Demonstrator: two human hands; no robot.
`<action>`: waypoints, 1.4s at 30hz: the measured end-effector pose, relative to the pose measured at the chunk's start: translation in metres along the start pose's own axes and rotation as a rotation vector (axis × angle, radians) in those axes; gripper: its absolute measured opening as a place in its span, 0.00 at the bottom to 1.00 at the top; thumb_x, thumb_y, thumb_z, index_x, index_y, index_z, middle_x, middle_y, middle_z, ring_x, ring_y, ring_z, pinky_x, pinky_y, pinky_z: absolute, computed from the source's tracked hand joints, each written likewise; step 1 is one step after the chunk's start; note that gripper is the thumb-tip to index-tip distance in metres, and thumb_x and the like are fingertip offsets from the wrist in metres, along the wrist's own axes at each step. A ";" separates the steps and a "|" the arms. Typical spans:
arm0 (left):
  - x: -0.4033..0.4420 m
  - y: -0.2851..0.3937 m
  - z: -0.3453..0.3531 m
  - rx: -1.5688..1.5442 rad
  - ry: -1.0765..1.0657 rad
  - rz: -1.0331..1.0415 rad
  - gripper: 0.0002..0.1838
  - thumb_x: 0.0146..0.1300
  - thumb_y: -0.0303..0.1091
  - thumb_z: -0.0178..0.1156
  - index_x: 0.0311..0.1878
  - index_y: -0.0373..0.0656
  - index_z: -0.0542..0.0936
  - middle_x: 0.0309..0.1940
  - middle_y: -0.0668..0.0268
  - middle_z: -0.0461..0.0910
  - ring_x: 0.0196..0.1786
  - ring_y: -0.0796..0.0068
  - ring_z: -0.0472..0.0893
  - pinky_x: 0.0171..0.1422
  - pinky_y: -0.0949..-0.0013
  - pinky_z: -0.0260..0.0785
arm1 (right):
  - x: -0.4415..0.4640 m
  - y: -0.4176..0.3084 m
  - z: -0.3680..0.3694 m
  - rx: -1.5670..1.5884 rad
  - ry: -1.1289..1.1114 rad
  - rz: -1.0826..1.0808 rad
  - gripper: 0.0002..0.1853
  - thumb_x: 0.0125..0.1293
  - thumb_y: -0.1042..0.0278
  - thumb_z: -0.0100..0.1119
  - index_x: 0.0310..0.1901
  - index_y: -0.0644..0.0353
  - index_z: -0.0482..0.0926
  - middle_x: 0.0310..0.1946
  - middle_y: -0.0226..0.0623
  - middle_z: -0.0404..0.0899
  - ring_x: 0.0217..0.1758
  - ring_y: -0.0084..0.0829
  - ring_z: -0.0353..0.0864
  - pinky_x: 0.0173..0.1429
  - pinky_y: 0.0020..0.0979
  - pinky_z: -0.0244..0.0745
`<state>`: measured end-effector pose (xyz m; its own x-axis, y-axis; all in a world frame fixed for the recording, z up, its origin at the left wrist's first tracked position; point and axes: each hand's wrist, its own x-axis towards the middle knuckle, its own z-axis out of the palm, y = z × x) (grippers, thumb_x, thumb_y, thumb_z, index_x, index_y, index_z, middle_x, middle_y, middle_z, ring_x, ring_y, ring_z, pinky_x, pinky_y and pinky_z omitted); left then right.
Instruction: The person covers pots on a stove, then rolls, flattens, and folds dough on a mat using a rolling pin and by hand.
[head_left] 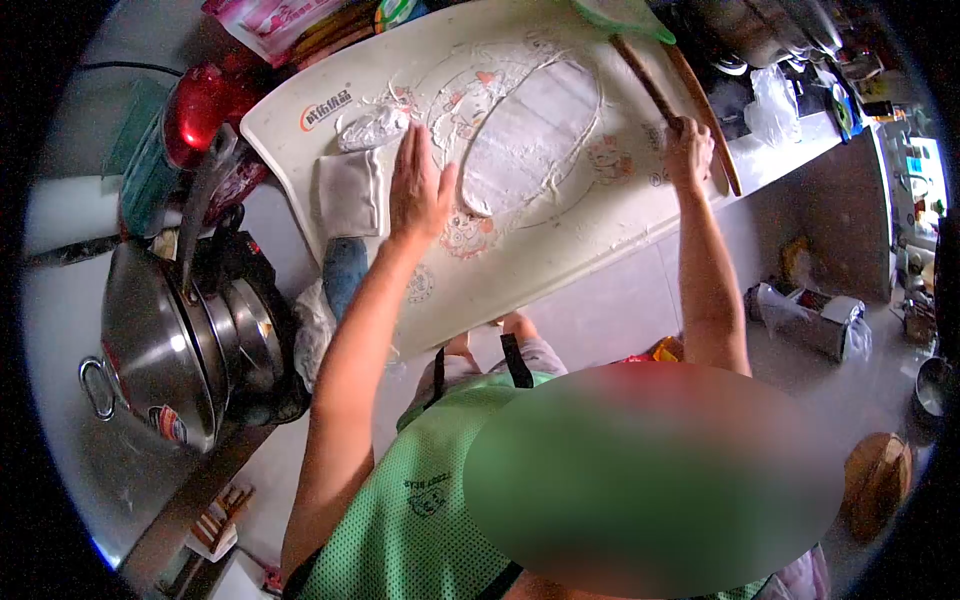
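Note:
An oval sheet of rolled dough (530, 138), dusted with flour, lies flat on a cream printed board (590, 215). My right hand (690, 155) is closed round the near end of a thin wooden rolling pin (643, 75), to the right of the dough. Fingers stretched out, my left hand (420, 195) is over the board to the left of the sheet and holds nothing. Its fingertips are close to a white floury heap (374, 130); whether that is loose flour or a floured lump, I cannot tell. A pale square pad (348, 194) lies left of this hand.
A lidded steel wok (155, 345) stands on the left, below a shiny red object (200, 115). A pink bag (262, 25) and a green translucent bowl (625, 15) sit at the far edge. At the right, a clear plastic bag (773, 105) rests on the counter.

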<state>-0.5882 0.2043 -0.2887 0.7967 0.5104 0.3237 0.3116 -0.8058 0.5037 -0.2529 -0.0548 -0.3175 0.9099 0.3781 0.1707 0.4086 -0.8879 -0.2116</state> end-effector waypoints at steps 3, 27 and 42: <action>0.045 0.005 -0.001 0.008 0.020 0.066 0.34 0.64 0.42 0.51 0.66 0.29 0.55 0.66 0.43 0.56 0.69 0.48 0.56 0.73 0.57 0.48 | -0.057 -0.057 -0.014 0.335 0.071 -0.167 0.14 0.58 0.64 0.61 0.47 0.53 0.78 0.42 0.45 0.75 0.49 0.43 0.72 0.49 0.42 0.71; 0.048 -0.006 0.052 0.205 -0.106 0.363 0.31 0.61 0.49 0.49 0.63 0.38 0.65 0.64 0.54 0.62 0.70 0.56 0.55 0.72 0.48 0.41 | -0.188 -0.164 -0.025 0.149 -0.193 -0.260 0.36 0.67 0.47 0.42 0.66 0.69 0.54 0.68 0.56 0.51 0.72 0.48 0.50 0.71 0.44 0.47; 0.002 -0.016 0.026 0.271 -0.136 0.236 0.28 0.63 0.47 0.46 0.61 0.38 0.67 0.64 0.56 0.64 0.67 0.60 0.60 0.72 0.51 0.44 | -0.222 -0.170 -0.014 -0.008 -0.040 -0.194 0.36 0.66 0.41 0.40 0.66 0.62 0.58 0.67 0.49 0.56 0.72 0.44 0.51 0.71 0.45 0.45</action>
<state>-0.5779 0.2101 -0.3173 0.9186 0.2719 0.2868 0.2229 -0.9557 0.1921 -0.5254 0.0088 -0.3057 0.8163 0.5522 0.1695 0.5761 -0.7993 -0.1707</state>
